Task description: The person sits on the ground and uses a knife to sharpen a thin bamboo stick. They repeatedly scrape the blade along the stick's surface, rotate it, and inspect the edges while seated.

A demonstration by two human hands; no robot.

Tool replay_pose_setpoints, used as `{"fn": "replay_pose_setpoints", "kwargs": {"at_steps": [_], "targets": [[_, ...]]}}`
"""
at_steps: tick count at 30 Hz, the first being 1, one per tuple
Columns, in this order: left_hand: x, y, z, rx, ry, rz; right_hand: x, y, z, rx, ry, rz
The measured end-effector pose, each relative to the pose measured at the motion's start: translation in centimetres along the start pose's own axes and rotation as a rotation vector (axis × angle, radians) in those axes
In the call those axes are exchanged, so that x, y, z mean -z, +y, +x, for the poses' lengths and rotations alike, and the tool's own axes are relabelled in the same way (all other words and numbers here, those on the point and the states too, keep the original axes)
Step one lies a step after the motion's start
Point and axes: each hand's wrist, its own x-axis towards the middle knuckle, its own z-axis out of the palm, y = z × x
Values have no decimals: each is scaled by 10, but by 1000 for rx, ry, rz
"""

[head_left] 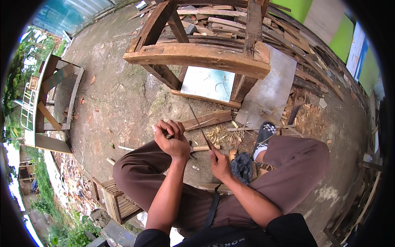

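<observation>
My left hand (170, 140) is raised above my left knee, its fingers curled tightly. A small dark bit shows at the curled fingers, but I cannot make out what it is. In my right hand (221, 166) is a long, thin, dark strip (200, 128), pinched near its lower end and slanting up and away to the left. The strip's far tip points toward the wooden frame (197, 54) in front of me. Below the hands, between my legs, lies a hammer (206, 147) with a light wooden handle. A wooden block (208, 120) rests just beyond.
Wood shavings (222, 135) and a black plastic bag (241, 168) lie by my right foot. A white panel (208, 83) and a grey sheet (269, 88) are under and beside the frame. Scrap planks (304, 53) pile up behind. A slatted wooden piece (117, 201) stands at lower left.
</observation>
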Motion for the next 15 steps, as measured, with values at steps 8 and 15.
{"fn": "replay_pose_setpoints", "kwargs": {"at_steps": [8,15], "targets": [[-7,-3,4,-6,46,0,-9,55,12,-272,93,-119],[0,-1,16,-16,158,-25,-22,51,14,-260,69,-57]]}}
